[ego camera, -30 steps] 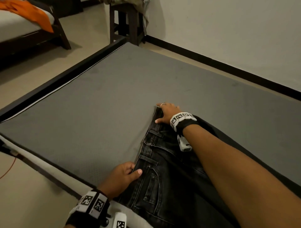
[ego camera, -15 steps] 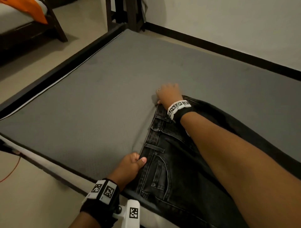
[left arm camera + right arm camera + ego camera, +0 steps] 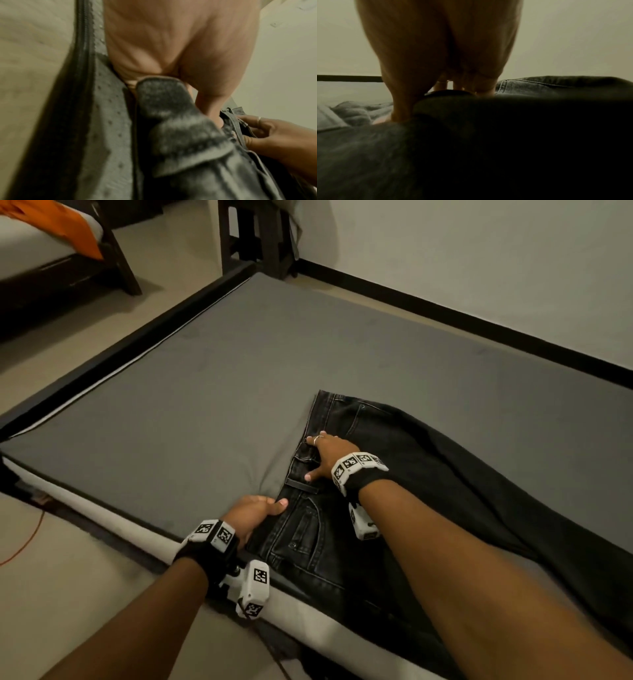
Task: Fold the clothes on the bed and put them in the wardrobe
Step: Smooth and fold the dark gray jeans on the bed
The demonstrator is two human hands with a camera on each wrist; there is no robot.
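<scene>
Jeans (image 3: pixel 394 525) lie on the grey mattress (image 3: pixel 205 392), a dark stool (image 3: pixel 255 237) beyond.

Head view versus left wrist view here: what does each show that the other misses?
Only head: the legs of the jeans trailing right, an orange cloth at top left, a dark stool. Only left wrist: a close-up of the waistband fold gripped under the left hand. Both: jeans, mattress, and the ringed right hand at the waistband.
</scene>
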